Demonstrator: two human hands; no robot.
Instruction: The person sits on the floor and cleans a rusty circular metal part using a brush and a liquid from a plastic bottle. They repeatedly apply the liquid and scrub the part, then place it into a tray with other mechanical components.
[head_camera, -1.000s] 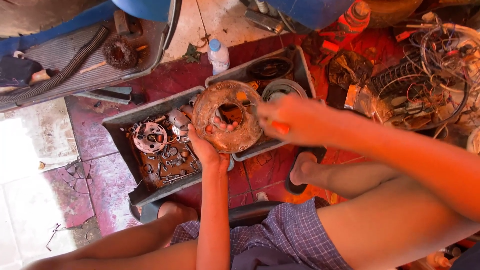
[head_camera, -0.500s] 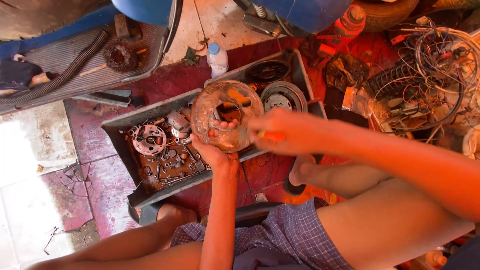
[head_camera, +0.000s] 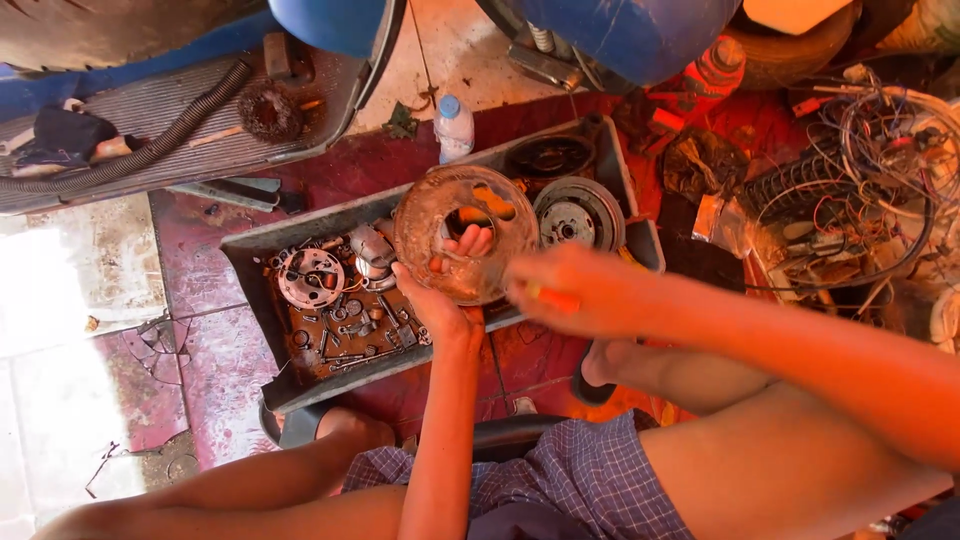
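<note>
1. Currently, head view: the left hand (head_camera: 440, 305) holds a rusty round disc (head_camera: 465, 247) from beneath, over a grey tray (head_camera: 300, 385) on the red floor. Its fingers (head_camera: 468, 240) come up through the disc's centre hole and close on the rim there.
2. The right hand (head_camera: 575, 290) is curled shut on an orange tool (head_camera: 555, 298), at the disc's near edge.
3. Progress, as judged: the disc is out of the tray and in hand, and work on its face looks under way, not finished; grime remains over most of it. A second disc (head_camera: 578, 212) and a dark ring (head_camera: 550, 155) lie untouched in the tray's far end. Loose gears and bolts (head_camera: 335, 305) sit in the near end.
4. Not determinable: the tool's working end is hidden by the fist, so its kind is unclear. Whether it touches the disc cannot be told. The disc's underside is out of sight.
</note>
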